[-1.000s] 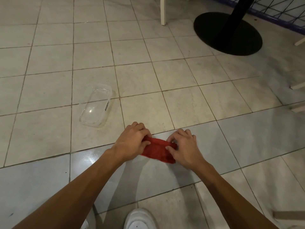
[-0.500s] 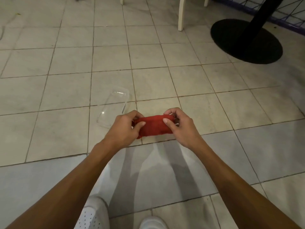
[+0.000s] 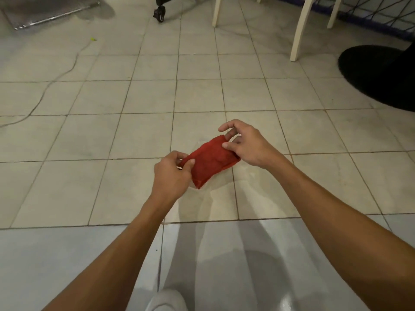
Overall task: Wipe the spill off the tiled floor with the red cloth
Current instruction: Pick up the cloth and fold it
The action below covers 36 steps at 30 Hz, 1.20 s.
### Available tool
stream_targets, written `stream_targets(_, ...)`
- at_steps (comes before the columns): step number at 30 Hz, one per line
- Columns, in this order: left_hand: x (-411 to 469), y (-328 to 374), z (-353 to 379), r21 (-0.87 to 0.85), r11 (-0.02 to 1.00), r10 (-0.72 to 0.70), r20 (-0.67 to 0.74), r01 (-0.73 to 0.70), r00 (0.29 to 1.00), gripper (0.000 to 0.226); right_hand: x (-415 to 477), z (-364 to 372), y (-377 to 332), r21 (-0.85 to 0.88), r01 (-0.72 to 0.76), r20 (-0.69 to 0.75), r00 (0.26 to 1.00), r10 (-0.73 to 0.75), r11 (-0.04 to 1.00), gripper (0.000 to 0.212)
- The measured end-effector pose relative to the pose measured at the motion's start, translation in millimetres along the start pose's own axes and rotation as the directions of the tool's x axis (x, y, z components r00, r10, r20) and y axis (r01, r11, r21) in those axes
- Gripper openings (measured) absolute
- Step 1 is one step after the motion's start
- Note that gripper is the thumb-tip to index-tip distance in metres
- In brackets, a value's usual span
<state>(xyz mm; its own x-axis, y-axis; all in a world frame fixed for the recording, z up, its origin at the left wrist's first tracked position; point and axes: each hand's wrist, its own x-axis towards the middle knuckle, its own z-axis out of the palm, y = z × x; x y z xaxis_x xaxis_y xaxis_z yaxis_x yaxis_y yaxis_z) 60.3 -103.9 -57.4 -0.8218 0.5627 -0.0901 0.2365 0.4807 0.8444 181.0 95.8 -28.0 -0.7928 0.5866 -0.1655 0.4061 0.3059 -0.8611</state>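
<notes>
The red cloth [image 3: 211, 162], folded into a thick pad, is held between both hands above the tiled floor [image 3: 146, 131]. My left hand [image 3: 173, 173] pinches its near left end. My right hand [image 3: 244, 144] grips its far right end with thumb and fingers. A faint wet sheen [image 3: 249, 176] shows on the tile just under and right of the cloth. The edge of a clear plastic container [image 3: 192, 187] peeks out below the cloth; the rest of it is hidden.
White chair legs [image 3: 301, 30] stand at the back right beside a black round table base [image 3: 381, 75]. A caster wheel [image 3: 160, 15] and a metal sheet [image 3: 45, 12] lie at the back left. A cable [image 3: 56, 79] trails left. My white shoe [image 3: 167, 299] is below.
Both hands lifted the cloth off the floor and carried it forward. It now covers the clear container. The view tilted up and shows more floor ahead.
</notes>
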Motion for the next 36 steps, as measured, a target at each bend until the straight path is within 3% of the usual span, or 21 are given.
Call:
stream_targets(5,6,-11,4,-0.021,0.992,-0.125,-0.001,0.125,0.992,0.014,30,17,-3,-0.097,0.000,0.008,1.000,0.001,0.995,0.030)
stream_targets(12,9,-24,5,0.078,0.976,-0.202,-0.016,0.203,0.979,0.012,52,45,3,-0.177,-0.024,0.027,0.999,0.029,0.984,0.030)
stream_targets(22,3,-30,6,0.461,0.887,-0.053,0.015,0.040,0.998,0.022,59,71,13,-0.328,-0.003,0.067,0.997,0.026,0.945,0.025)
stream_targets(36,7,-29,-1,0.542,0.839,0.003,0.075,-0.043,0.997,0.024,48,74,27,-0.383,-0.046,0.059,0.995,0.074,0.923,0.029)
